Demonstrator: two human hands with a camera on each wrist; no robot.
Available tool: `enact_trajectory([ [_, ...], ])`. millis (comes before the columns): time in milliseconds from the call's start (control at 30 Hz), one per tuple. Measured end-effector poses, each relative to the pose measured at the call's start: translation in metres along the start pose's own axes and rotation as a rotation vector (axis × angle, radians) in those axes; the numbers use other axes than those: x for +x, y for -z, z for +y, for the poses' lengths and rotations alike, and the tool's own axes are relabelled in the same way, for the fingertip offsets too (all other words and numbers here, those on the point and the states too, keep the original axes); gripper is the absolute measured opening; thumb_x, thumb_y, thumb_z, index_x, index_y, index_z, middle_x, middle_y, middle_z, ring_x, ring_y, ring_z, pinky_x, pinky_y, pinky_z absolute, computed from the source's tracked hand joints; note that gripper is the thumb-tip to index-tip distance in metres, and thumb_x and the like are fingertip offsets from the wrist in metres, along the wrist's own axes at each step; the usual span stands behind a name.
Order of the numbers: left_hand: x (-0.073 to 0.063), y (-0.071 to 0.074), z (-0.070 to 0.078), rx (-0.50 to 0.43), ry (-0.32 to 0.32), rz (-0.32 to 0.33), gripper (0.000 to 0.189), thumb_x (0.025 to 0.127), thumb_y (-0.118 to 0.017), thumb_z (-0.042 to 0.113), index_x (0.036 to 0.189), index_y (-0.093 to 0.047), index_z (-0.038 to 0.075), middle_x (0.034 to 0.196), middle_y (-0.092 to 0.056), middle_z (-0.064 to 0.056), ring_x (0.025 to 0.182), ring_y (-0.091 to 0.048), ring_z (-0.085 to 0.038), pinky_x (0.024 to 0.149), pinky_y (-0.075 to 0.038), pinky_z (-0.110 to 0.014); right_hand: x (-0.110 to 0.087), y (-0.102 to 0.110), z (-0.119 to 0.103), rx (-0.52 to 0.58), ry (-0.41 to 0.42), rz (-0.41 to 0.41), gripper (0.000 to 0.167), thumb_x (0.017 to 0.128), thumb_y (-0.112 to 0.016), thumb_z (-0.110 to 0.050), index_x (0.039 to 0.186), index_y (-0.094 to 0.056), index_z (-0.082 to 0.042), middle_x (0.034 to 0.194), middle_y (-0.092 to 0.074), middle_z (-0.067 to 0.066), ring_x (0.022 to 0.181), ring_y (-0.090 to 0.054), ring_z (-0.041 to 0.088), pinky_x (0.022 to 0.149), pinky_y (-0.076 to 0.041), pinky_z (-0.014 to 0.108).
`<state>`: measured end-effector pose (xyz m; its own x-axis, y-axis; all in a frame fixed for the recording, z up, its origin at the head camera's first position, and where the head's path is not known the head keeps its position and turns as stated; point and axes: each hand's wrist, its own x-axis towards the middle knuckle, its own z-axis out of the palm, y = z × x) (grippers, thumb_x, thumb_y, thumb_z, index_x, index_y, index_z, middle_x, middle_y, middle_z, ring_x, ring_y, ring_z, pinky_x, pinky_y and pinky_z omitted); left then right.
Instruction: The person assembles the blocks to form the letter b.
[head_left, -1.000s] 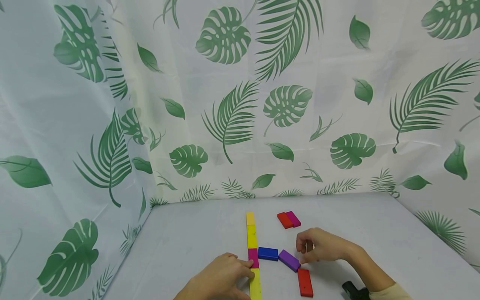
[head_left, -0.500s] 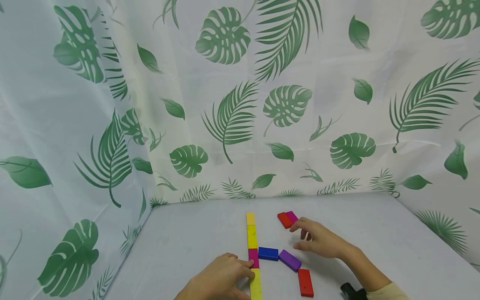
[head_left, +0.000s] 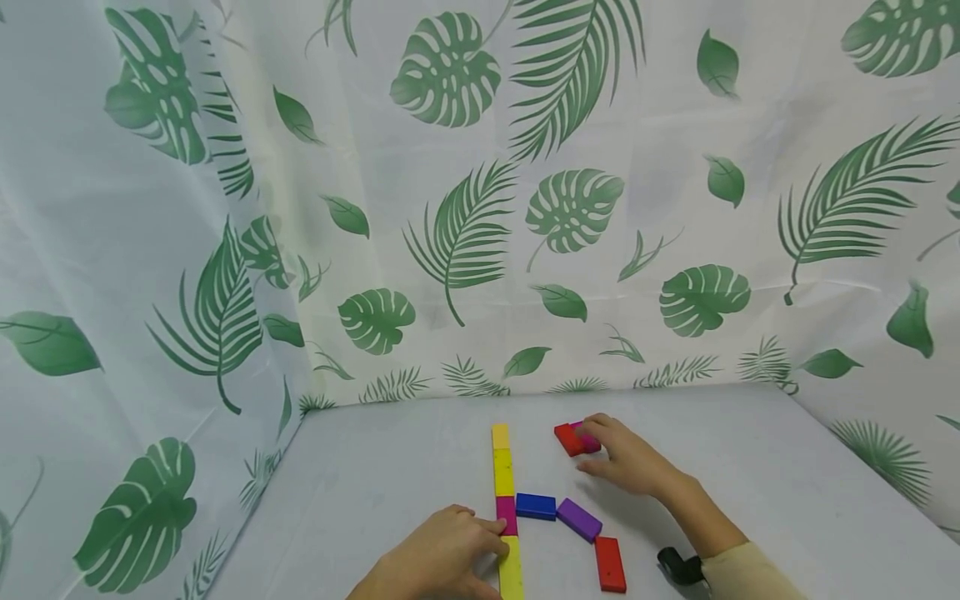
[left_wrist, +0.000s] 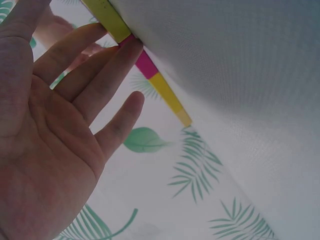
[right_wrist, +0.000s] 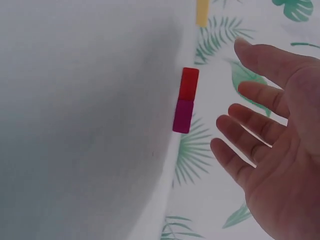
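A straight row of blocks runs away from me on the table. It has a yellow block [head_left: 511, 575] in front, a magenta block [head_left: 506, 506], another yellow block [head_left: 503, 473] and a paler yellow one [head_left: 500, 437] at the far end. Extended fingers of my left hand [head_left: 442, 554] touch the side of the row around the magenta block. Farther back, a red block [head_left: 567, 440] and a second magenta block [right_wrist: 183, 116] lie side by side. Over that pair is my right hand [head_left: 630, 460], fingers spread and apart from the blocks in the right wrist view.
To the right of the row, a blue block [head_left: 536, 507], a purple block [head_left: 580, 521] and a red block [head_left: 611, 565] form a bending line. Leaf-patterned white curtains [head_left: 480, 350] stand around the table [head_left: 390, 467]. A black object [head_left: 678, 567] sits at my right wrist.
My right hand has moved away from the purple block, back and to the left, over the far red and magenta pair. My left hand has stayed at the row.
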<state>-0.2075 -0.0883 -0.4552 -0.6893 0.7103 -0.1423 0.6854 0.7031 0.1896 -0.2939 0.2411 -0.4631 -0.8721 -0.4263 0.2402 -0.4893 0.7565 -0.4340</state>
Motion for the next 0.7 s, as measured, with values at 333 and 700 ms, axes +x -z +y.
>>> enact_trajectory([
  [333, 0.001, 0.0, -0.001, -0.008, -0.008, -0.004, 0.05, 0.081, -0.08, 0.064, 0.124, -0.075, 0.04, 0.135, -0.068, 0.018, 0.11, -0.063, 0.001, 0.107, -0.051, -0.038, 0.02, -0.013, 0.008, 0.019, -0.049, 0.003, 0.056, 0.092, -0.08, -0.024, 0.141, -0.061, -0.006, 0.14, -0.061, 0.016, 0.125, -0.057, 0.034, 0.1, -0.056, 0.055],
  [700, 0.002, 0.0, 0.001, 0.006, 0.028, -0.009, 0.048, 0.081, -0.082, 0.061, 0.123, -0.076, 0.038, 0.132, -0.069, 0.02, 0.111, -0.065, 0.001, 0.109, -0.051, -0.04, 0.023, -0.02, 0.017, 0.079, -0.045, -0.002, 0.062, 0.094, -0.077, -0.02, 0.149, -0.052, -0.003, 0.151, -0.053, 0.022, 0.137, -0.049, 0.046, 0.107, -0.048, 0.063],
])
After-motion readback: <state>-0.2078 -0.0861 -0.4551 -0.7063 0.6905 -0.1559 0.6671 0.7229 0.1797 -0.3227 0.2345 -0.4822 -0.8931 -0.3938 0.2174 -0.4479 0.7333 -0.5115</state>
